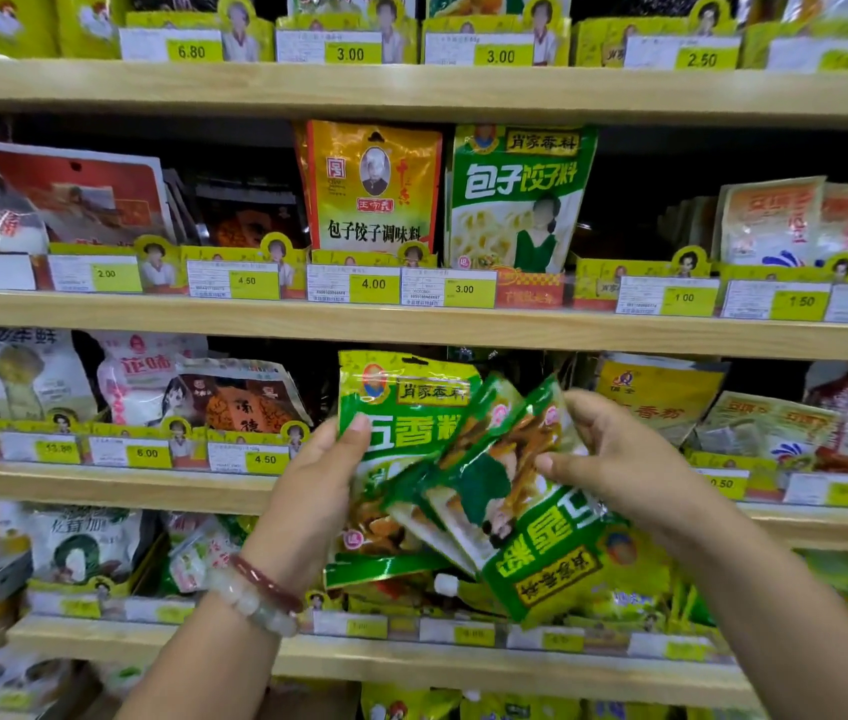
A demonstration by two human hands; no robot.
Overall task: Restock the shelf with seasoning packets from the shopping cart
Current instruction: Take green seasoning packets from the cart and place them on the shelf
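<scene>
A: Where are the seasoning packets [442, 475]?

B: Centre of the frame, lower middle, a fanned bunch of green ones held in front of the shelf [411, 324].

A: Who holds what?

B: The left hand [317, 475] grips the upright packet [401, 407], thumb across its front; its long axis runs vertical, hang-hole end up. The right hand [614, 459] pinches the other packets from the right.

A: And those?

B: Tilted. The lowest packet [551, 553] lies diagonally, upside down, its top end pointing to the lower right.

A: Anything else?

B: A beaded bracelet [255, 595] on the left wrist, and yellow price tags [375, 285] along the shelf edges.
</scene>
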